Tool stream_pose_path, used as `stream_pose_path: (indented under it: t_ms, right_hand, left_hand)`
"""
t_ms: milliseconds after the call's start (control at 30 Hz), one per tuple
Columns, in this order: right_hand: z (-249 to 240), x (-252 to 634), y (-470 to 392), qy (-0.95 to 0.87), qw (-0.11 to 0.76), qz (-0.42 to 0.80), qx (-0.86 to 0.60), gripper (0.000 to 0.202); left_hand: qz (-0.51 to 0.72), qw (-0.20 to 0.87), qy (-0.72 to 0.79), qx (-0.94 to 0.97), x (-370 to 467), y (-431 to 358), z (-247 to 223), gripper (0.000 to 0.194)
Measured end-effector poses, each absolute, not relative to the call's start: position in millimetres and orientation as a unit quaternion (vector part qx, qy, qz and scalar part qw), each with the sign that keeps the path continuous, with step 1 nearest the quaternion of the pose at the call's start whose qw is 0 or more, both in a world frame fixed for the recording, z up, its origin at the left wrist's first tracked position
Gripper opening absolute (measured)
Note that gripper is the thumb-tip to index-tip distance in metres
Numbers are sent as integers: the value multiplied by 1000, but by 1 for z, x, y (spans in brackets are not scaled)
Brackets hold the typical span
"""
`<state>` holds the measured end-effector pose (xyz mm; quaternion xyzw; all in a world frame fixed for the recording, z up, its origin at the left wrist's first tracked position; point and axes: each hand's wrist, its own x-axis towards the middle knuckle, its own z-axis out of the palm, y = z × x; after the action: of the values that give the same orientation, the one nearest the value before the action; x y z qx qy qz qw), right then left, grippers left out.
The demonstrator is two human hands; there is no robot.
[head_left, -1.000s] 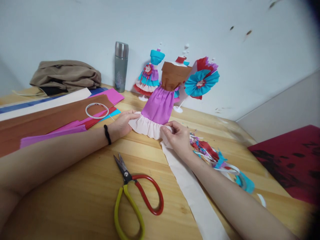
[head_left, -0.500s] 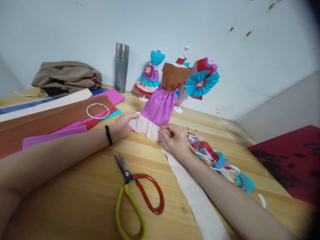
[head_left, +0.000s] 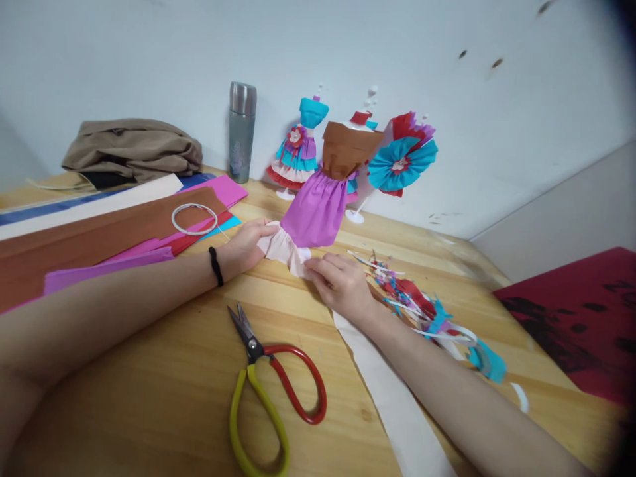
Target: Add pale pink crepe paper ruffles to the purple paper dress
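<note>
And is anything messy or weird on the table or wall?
A bit: colorful scraps lie in a tangled heap beside the right hand, while the sheets on the left lie flat. The scissors lie slightly open. The wall has odd dark marks.

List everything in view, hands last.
Scissors: one, red and yellow handles, front.
Ruffled strip: one, pale pink, at hands.
Dressed mannequin: one, brown and purple, centre.
Other mannequins: at least two, multicoloured, behind.
Flask: one, grey, back.
Cloth: one, brown, back left.
Sheets: several, multicoloured, left.
Coil: one, white, on sheets.
Scraps: pile, multicoloured, right.
Panel: one, red, far right.
Table: one, pale wood, beneath.
Wall: one, white, behind.
Wristband: one, black, left wrist.
Left hand: one, on strip.
Right hand: one, on strip.
</note>
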<state>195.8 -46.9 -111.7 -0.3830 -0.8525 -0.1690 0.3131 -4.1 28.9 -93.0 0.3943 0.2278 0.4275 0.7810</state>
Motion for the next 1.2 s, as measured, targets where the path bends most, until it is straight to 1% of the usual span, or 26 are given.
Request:
stream_pose_path:
  t_ms: [167,300,500,600,767,867,1033,1200]
  right_hand:
    - [-110,195,-48,-862,263,-261,-346,23]
    - [-110,192,-49,-871,242,-272,-330,25]
    - [-108,188,-50,-875,215,-296,-315,19]
    - [-108,187,-51,-877,221,-275,-327,20]
    - [-113,189,-50,-870,285,-149,-375,19]
    - [-115,191,-49,-870,304,-110,-372,17]
    - [-118,192,-48,-880,285,-96,-368,16]
    - [-117,192,-48,-887,255,-119,-365,16]
  left_hand:
    - [425,781,236,392,-5,27,-93,6]
    - [432,770,245,401,-3,29,-96,8]
    - [427,763,253,414,-3,33,-99,12]
    - [427,762,247,420,-4,33,-101,12]
    - [433,756,235,431,-6,33,-103,14]
    - [434,753,231,437,-7,32,-103,14]
    - [437,745,239,443,-7,33,-104,10]
    - [452,730,256,444,-7,36,-105,12]
